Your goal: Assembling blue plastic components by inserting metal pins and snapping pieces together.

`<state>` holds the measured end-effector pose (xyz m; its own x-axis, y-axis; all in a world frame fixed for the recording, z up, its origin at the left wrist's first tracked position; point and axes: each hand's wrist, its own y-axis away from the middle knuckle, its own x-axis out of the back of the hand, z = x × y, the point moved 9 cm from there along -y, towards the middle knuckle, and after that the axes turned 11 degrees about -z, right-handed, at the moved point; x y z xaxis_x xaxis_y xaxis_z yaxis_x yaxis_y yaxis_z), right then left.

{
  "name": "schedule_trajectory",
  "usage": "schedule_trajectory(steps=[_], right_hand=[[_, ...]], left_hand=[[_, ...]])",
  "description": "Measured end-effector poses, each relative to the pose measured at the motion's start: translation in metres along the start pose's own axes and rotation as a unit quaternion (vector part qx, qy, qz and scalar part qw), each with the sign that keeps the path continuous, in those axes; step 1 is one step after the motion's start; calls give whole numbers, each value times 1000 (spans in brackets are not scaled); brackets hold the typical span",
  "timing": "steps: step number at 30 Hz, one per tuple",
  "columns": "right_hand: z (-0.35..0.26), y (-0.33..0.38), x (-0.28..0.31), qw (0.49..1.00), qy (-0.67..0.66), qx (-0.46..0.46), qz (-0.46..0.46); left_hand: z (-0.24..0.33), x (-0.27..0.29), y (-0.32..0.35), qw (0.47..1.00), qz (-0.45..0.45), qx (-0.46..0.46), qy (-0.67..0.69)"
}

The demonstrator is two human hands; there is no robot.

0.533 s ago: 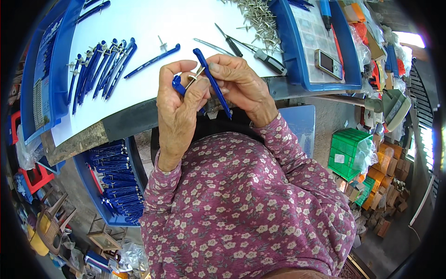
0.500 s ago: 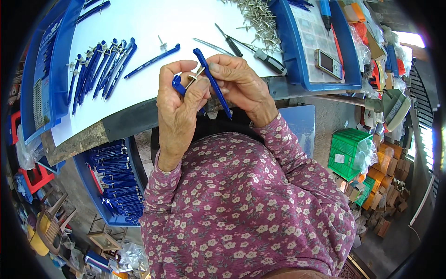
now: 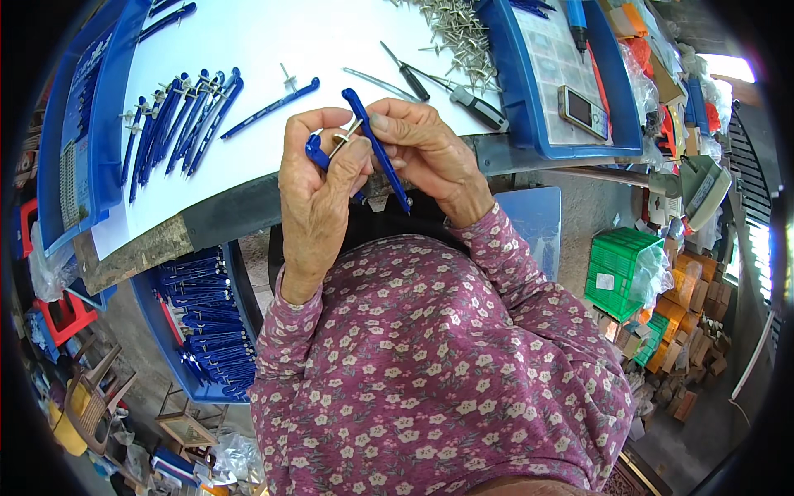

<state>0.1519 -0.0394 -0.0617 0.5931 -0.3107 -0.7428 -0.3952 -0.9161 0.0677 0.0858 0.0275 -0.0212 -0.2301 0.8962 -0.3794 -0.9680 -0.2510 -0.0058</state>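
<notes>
Gripping 2 blue strips (image 3: 380,152): 1 in left hand (image 3: 314,192), 1 in right hand (image 3: 436,155), metal pin (image 3: 341,140) between hands.

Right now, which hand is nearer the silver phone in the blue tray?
Right. The right hand is left of the silver phone; the left hand is farther left, beyond the right hand.

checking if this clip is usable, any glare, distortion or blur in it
Head view: glare washes out the bright opening at upper right; head view: fisheye curves the table's front edge, corners fall to black; head view: left hand and right hand look fairly crisp.
</notes>
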Motion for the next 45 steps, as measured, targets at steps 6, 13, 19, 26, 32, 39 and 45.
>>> schedule_trajectory(steps=[6, 13, 19, 26, 32, 39, 45], right_hand=[[-1, 2, -2, 1000, 20, 0, -3], [-6, 4, -6, 997, 74, 13, 0], [-11, 5, -9, 992, 119, 38, 8], [-21, 9, -18, 983, 167, 71, 20], [-28, 15, -16, 962, 259, 69, 61], [-45, 21, -28, 901, 416, 98, 70], [-55, 26, -39, 874, 466, 121, 68]], left_hand=[[1, -1, 1, 1000, -3, -1, -2], [2, 1, 4, 1000, -7, 7, -10], [4, 0, 5, 1000, -13, 19, 2], [4, -2, 3, 999, -27, 6, 31], [-1, 0, 2, 997, -45, 14, 56], [-8, -3, 1, 982, -89, 27, 164], [-10, 4, 0, 992, -43, 22, 117]])
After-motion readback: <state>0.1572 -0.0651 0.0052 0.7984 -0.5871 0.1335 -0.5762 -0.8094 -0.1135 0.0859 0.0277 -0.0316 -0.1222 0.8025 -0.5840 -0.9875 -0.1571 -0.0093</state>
